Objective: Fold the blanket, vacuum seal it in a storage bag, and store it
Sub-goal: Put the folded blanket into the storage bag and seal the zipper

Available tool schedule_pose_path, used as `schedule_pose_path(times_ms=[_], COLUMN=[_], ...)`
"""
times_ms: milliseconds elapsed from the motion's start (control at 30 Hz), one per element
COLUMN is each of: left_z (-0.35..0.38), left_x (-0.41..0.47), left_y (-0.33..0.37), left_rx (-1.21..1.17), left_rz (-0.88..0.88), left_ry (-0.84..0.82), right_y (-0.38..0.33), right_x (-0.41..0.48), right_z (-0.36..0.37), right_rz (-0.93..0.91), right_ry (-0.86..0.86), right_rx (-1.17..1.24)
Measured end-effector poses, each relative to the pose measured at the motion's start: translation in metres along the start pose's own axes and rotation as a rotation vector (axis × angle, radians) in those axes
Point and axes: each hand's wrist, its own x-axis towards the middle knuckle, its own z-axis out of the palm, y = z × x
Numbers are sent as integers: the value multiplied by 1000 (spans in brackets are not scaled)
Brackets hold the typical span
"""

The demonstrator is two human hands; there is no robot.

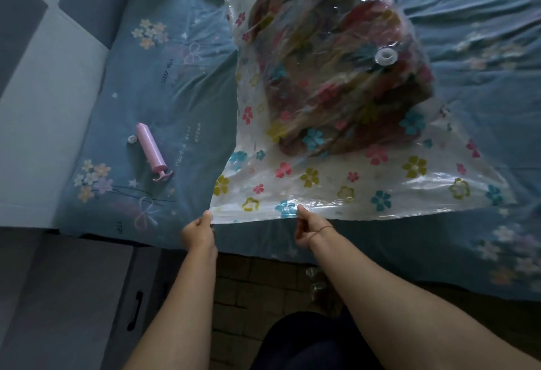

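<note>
Both forearms reach forward and slightly inward from the bottom of the view, over the near edge of the bed (439, 238). The left hand (197, 233) is turned with its back to the left and its fingers gathered; thumb and fingertips pinch the near left corner of the storage bag (322, 188), lifting that corner a little off the sheet. The right hand (310, 227) sits further along the same near edge, its fingers curled into the palm and its thumb pointing up against the plastic, so it pinches the edge between thumb and forefinger. A thin red thread (323, 228) runs round the right wrist.

The storage bag is clear plastic printed with coloured flowers and lies on the blue sheet (175, 76), its near edge flat and its middle bulging. The folded blanket (336, 82), dark with a bright floral pattern, is inside the bag, filling its far and middle part. A round white valve (385, 56) sits on top of the bag over the blanket.

Well apart to the left on the sheet lies a pink hand pump (150, 150), with a small white cap (132, 139) just beside its far end. A grey cabinet (87, 296) with a dark handle stands at the lower left, and a tiled floor (234, 281) shows between the arms
</note>
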Motion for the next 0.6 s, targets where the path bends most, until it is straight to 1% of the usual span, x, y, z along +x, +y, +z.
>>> schedule_pose_path(times_ms=[67, 100, 167, 200, 267, 333, 500, 600], left_z=[13, 23, 49, 62, 87, 104, 107, 107], left_x=[-20, -31, -54, -63, -71, -74, -74, -68], left_y=[-16, -23, -32, -33, -35, -35, -38, -31], left_rx=[-114, -144, -210, -231, -229, -197, -88, -75], left_rz=[-174, -250, -388, -428, -449, -446, -370, -351], left_ry=[10, -61, -295, -389, -505, -520, -403, -402], right_y=[5, 6, 4, 2, 3, 3, 2, -6], right_x=[-5, -7, -13, -14, -7, 2, 14, 15], right_z=[-6, -7, -8, -6, -2, 0, -4, -3], right_rz=[26, 35, 47, 46, 24, -18, -42, -93], right_ry=[-6, -14, -38, -55, -91, -87, -59, -28], right_rx=[6, -1, -25, -28, -11, -4, -82, -68])
